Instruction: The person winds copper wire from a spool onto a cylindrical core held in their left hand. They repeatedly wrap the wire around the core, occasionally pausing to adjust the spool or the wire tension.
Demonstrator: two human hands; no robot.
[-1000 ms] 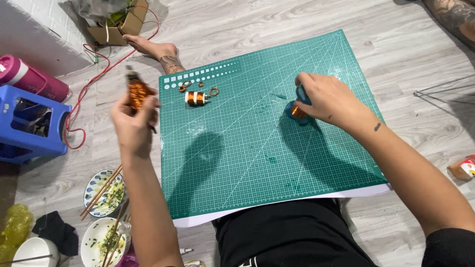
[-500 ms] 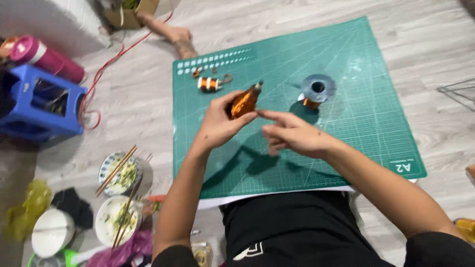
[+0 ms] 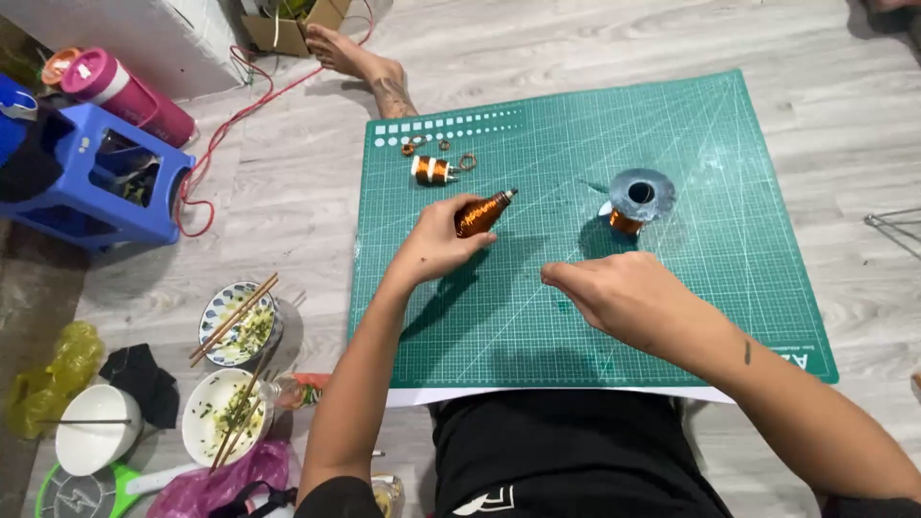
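Note:
My left hand (image 3: 434, 247) grips a cone-shaped coil wound with copper wire (image 3: 483, 212) above a green cutting mat (image 3: 537, 317). My right hand (image 3: 619, 293) hovers over the mat to the right, fingertips pinched together as if on a thin wire; the wire itself is too fine to see. A spool of copper wire (image 3: 635, 200) with a grey flange stands on the mat beyond my right hand. A small wound copper coil (image 3: 432, 170) and a few wire rings (image 3: 467, 161) lie near the mat's far left.
A blue plastic stool (image 3: 91, 182) and a pink bottle (image 3: 120, 91) stand at the left on the wooden floor, with a red cable (image 3: 225, 125). Bowls with chopsticks (image 3: 235, 321) and bags lie near my left side. A bare foot (image 3: 360, 58) rests beyond the mat.
My left hand with the copper coil has come from the left side to over the mat. My right hand has left the spool and drawn back toward me, pinched.

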